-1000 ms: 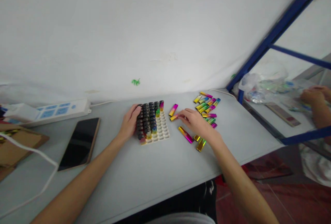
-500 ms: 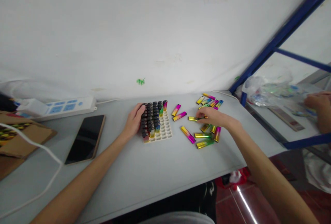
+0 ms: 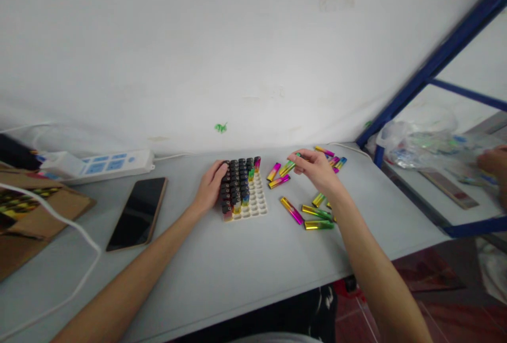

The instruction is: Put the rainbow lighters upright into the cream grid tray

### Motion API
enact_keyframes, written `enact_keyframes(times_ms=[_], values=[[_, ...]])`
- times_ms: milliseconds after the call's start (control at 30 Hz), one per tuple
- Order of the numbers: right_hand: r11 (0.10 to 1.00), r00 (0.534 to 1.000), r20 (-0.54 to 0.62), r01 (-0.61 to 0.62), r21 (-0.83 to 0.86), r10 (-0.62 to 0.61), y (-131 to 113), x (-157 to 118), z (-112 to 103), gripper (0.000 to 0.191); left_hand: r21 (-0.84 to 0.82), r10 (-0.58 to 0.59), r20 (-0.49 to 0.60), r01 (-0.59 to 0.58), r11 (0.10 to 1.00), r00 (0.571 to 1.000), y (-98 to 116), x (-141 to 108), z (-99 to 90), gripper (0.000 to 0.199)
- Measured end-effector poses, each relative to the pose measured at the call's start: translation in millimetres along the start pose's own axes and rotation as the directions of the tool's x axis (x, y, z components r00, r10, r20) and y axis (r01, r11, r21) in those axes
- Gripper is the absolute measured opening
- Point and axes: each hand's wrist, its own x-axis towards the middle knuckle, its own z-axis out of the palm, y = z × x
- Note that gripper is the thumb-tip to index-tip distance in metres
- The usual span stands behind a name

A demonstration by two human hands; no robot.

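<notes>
A cream tray point(image 3: 258, 209) with rows of holes stands on the table, its left columns filled with upright lighters point(image 3: 236, 178) that have black tops and shiny coloured bodies. My left hand point(image 3: 210, 185) is closed around the tray's left side, thumb over the top edge; its other fingers are partly hidden. To the right of the tray, my right hand point(image 3: 312, 167) pinches a gold-green lighter point(image 3: 287, 169), held tilted between thumb and fingers. Loose lighters point(image 3: 291, 211) in gold, magenta, green and blue lie around and beneath that hand, some hidden by it.
At left are a black phone point(image 3: 137, 213), a white power strip point(image 3: 111, 165), a cardboard box point(image 3: 59, 208) and a white cable point(image 3: 85, 242). A blue metal frame point(image 3: 400, 94) stands at right, with plastic bags point(image 3: 412, 142) and another person's hand point(image 3: 493, 163) beyond it.
My right hand has lifted from the loose pile and moved up and slightly left with a gold-green lighter between its fingers. My left hand stays on the tray. The view has shifted slightly.
</notes>
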Motion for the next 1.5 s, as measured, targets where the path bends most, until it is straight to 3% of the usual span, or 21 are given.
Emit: enact_keyframes(times_ms=[133,300,467,567,733,933,1067,1367,1500], values=[[0.951,0.99,0.115,-0.109,0.289,0.079,7.5,-0.8,32.8,0.045,0.006,0.001,0.002,-0.001,1.0,1.0,1.5,-1.0,-0.4,0.037],[0.894,0.923,0.349,-0.285,0.346,0.159,12.9,-18.4,54.7,0.046,0.012,-0.006,-0.005,0.006,1.0,1.0,4.6,-2.8,0.1,0.038],[0.856,0.9,0.385,-0.354,0.376,0.203,9.8,-29.0,64.9,0.045,0.005,-0.021,0.005,0.021,1.0,1.0,3.9,-2.4,-0.5,0.037],[0.82,0.883,0.377,-0.423,0.386,0.277,6.8,-29.1,69.2,0.048,0.012,-0.025,-0.003,0.025,1.0,1.0,4.0,-2.4,-0.8,0.038],[0.817,0.889,0.157,-0.458,0.351,0.431,7.7,-27.2,70.4,0.059,-0.005,-0.019,0.0,0.019,1.0,1.0,3.9,-2.8,-0.7,0.037],[0.861,0.916,0.055,-0.394,0.322,0.398,12.6,-28.5,74.0,0.05,-0.015,-0.032,-0.004,0.032,0.999,0.999,2.7,-2.4,-0.8,0.037],[0.873,0.919,0.086,-0.393,0.29,0.385,11.3,-30.8,81.3,0.048,-0.008,-0.044,-0.021,0.044,0.999,0.999,4.3,-2.2,-0.1,0.038],[0.83,0.89,0.133,-0.456,0.322,0.437,14.7,-30.6,86.1,0.062,-0.001,-0.036,-0.017,0.036,0.999,0.999,2.7,-2.1,0.1,0.038],[0.84,0.942,0.158,-0.336,0.426,0.297,17.7,-28.2,85.0,0.059,-0.001,-0.012,-0.021,0.012,1.0,1.0,1.3,-2.0,-0.1,0.036]])
